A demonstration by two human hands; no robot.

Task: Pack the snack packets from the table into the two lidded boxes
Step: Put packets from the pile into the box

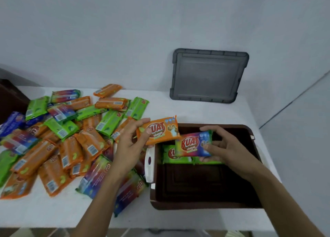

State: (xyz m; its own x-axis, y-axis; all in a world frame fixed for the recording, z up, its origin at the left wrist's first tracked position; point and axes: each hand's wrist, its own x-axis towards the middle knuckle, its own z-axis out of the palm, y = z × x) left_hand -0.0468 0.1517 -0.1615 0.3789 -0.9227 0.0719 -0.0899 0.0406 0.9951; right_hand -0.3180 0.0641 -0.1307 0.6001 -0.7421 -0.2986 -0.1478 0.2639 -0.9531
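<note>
Now the right hand (226,147) grips a rainbow packet (193,144) over the brown box (205,205); the left hand (128,147) pinches an orange packet (159,129). Better laid flat beside the green packets (170,156).

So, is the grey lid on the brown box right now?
No, the grey lid stands against the wall at the back of the table, and the brown box is open with green packets inside.
</note>
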